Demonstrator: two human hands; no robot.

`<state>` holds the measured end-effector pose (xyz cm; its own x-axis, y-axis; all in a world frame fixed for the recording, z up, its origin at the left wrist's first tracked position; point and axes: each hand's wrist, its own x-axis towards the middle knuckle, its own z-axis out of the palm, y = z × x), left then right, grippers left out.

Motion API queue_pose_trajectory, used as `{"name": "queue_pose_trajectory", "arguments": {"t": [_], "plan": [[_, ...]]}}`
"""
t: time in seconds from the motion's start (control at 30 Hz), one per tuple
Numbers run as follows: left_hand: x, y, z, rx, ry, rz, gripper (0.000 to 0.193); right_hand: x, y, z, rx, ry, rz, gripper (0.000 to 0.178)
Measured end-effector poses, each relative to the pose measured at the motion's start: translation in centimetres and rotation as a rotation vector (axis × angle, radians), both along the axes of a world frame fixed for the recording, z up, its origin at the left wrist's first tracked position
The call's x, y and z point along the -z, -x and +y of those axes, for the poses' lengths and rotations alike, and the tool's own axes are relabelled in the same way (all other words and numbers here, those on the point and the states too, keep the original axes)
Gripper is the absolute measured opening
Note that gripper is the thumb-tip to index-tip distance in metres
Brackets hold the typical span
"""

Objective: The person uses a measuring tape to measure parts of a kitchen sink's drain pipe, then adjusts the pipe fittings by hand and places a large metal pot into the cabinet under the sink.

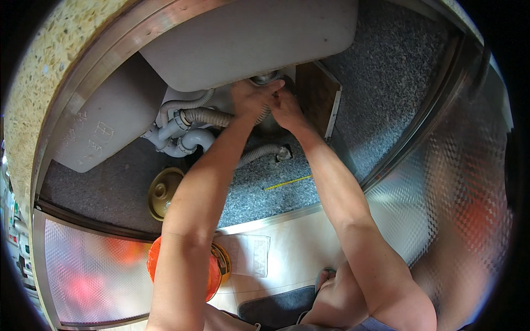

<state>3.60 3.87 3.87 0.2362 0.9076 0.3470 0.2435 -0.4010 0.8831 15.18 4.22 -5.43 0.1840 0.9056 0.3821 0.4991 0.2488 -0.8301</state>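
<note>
Both arms reach into a cabinet under a double sink. Beneath the larger grey sink basin [254, 44], my left hand [249, 102] is closed round the top of a grey corrugated drain hose [264, 115], its thumb pointing right. Close against it, my right hand [286, 108] has its fingers curled in at the same spot; the fingertips and what they grip are largely hidden. A metal drain fitting [265, 78] shows just above the hands. To their left, another ribbed hose [208, 116] joins a white plastic trap [185, 144].
A brown lid [165, 193] and a thin yellow strip [288, 182] lie on the speckled cabinet floor [259, 207]. A brown board [317, 94] stands right of my hands. Below are an orange container [156, 254], partly behind my left arm, and a dark mat [276, 306]. Textured doors [441, 182] flank the opening.
</note>
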Motion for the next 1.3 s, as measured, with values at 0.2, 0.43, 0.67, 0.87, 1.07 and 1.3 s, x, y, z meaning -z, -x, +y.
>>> {"name": "queue_pose_trajectory", "arguments": {"t": [0.2, 0.43, 0.67, 0.87, 1.07, 1.3], "plan": [[1.7, -1.9, -0.7, -0.433, -0.19, 0.14, 0.085, 1.2, 0.1, 0.9, -0.045, -0.179, -0.071, 0.043], [0.8, -0.1, -0.9, -0.38, -0.212, 0.216, 0.073, -0.3, 0.7, -0.4, -0.037, -0.008, 0.052, 0.033], [2.1, 2.2, 3.4, 0.108, -0.012, -0.005, 0.075, -0.1, 0.9, -0.1, -0.024, -0.137, -0.001, 0.035], [1.7, -0.2, 0.1, -0.294, -0.22, 0.121, 0.071, -0.4, 0.5, -0.7, -0.027, -0.095, -0.011, 0.036], [1.9, 0.2, -2.1, -0.284, -0.386, 0.153, 0.063, 0.6, -0.2, 0.2, -0.01, -0.199, -0.005, 0.029], [1.2, 1.6, -0.6, -0.2, -0.129, 0.056, 0.053, -0.7, 1.3, -0.5, -0.041, -0.135, 0.047, 0.031]]}}
